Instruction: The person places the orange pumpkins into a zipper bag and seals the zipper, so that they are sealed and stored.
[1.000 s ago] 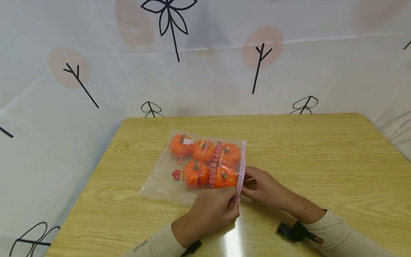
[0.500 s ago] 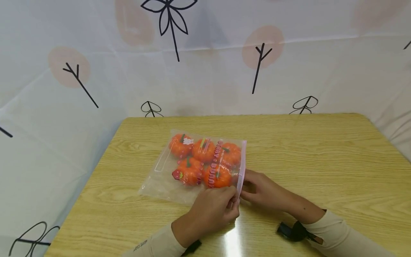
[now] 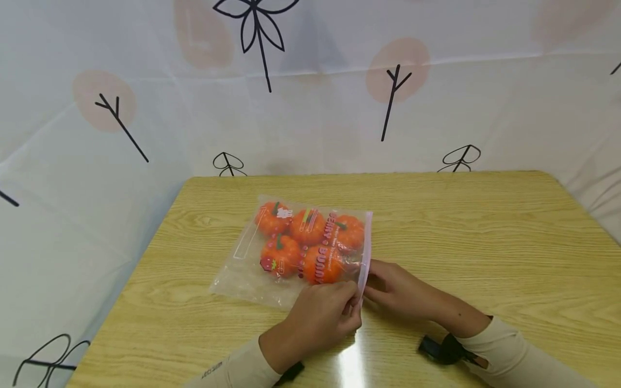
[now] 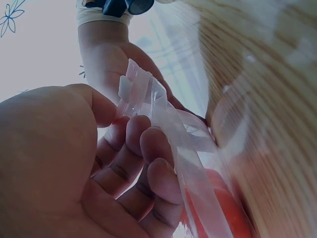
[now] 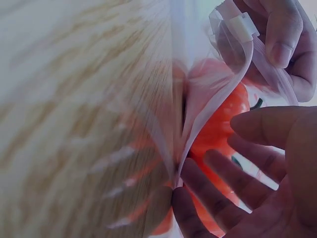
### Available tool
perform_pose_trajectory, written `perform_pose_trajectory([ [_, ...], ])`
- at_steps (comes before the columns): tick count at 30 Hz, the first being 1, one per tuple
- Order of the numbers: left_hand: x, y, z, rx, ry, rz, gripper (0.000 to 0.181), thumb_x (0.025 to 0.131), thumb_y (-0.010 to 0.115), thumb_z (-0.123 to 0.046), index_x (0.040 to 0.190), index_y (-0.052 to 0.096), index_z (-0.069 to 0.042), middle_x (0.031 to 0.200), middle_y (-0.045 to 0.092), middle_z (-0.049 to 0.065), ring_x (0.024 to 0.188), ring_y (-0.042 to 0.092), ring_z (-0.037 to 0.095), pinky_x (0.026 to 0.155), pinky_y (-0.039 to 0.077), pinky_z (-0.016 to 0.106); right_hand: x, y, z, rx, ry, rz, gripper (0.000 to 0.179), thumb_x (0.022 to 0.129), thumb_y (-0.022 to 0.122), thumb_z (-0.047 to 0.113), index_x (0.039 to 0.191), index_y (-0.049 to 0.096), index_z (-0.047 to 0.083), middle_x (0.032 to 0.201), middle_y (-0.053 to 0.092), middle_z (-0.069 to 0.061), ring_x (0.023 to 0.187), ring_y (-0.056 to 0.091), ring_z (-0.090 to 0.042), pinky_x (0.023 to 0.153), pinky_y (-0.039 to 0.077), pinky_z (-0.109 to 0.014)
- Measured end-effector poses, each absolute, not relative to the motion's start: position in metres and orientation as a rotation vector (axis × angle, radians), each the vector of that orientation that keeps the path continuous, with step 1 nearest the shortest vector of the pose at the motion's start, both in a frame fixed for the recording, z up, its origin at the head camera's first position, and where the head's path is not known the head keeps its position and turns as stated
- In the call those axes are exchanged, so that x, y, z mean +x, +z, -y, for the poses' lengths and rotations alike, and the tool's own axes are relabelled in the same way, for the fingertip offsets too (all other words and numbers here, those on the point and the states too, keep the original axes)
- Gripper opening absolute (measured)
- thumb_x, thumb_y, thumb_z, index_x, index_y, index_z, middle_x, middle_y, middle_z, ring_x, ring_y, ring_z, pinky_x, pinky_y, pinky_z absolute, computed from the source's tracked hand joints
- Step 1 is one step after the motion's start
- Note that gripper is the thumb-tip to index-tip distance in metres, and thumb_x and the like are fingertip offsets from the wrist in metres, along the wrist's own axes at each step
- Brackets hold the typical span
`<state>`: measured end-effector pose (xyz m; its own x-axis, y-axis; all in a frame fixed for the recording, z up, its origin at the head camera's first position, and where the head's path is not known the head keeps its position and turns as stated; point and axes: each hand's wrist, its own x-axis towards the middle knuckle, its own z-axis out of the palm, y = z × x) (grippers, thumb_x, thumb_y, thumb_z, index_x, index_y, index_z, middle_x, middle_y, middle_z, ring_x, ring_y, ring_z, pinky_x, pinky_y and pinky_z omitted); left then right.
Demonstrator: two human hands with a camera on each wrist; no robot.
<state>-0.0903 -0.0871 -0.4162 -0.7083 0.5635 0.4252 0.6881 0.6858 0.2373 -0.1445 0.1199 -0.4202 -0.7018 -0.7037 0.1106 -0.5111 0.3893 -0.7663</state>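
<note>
A clear zip bag with a pink zip edge lies on the table, its mouth toward the right. Inside are several orange toy pumpkins with green stems. My left hand pinches the near corner of the mouth between thumb and fingers, right by the white slider. The lips of the mouth stand apart there. At the mouth's right side is my right hand, its fingers extended loosely toward the bag with nothing gripped. In the right wrist view its fingertips overlap the lower lip.
The wood-grain table spreads around the bag, with a light reflection near its front. A white cloth printed with plants hangs behind and at the sides. A black wrist device sits under my right forearm.
The two nearer pumpkins have shifted left, deeper into the bag, away from the mouth. My right hand has dropped slightly toward me. The left hand keeps its place.
</note>
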Motion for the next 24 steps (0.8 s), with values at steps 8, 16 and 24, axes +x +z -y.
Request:
perform_pose_trajectory([
  [8, -0.0899, -0.4158, 0.0871, -0.997, -0.571, 2.588, 0.012, 0.081, 0.070, -0.022, 0.082, 0.058, -0.020, 0.070, 0.049, -0.013, 0.055, 0.035, -0.005, 0.049, 0.022, 0.009, -0.1439, -0.4202, -0.1208, -1.143, -1.128, -2.413, 0.046, 0.103, 0.054, 0.025, 0.147, 0.049, 0.016, 0.150, 0.049, -0.014, 0.139, 0.046, -0.035, 0.107, 0.041, -0.054],
  [16, -0.0899, -0.4147, 0.0874, -0.997, -0.585, 2.612, 0.012, 0.081, 0.070, -0.022, 0.082, 0.058, -0.020, 0.066, 0.049, -0.014, 0.055, 0.034, -0.004, 0.049, 0.022, 0.010, -0.1433, -0.4195, -0.1199, -1.101, -1.144, -2.500, 0.043, 0.100, 0.060, 0.018, 0.142, 0.055, 0.016, 0.148, 0.051, -0.008, 0.137, 0.048, -0.030, 0.106, 0.045, -0.049],
  [24, -0.0896, -0.4144, 0.0875, -0.981, -0.562, 2.614, 0.012, 0.082, 0.069, -0.023, 0.081, 0.057, -0.022, 0.065, 0.046, -0.016, 0.055, 0.033, -0.006, 0.049, 0.021, 0.009, -0.1472, -0.4189, -0.1191, -0.966, -1.351, -2.550, 0.038, 0.095, 0.063, 0.002, 0.132, 0.058, 0.005, 0.130, 0.058, -0.015, 0.115, 0.059, -0.027, 0.085, 0.058, -0.030],
])
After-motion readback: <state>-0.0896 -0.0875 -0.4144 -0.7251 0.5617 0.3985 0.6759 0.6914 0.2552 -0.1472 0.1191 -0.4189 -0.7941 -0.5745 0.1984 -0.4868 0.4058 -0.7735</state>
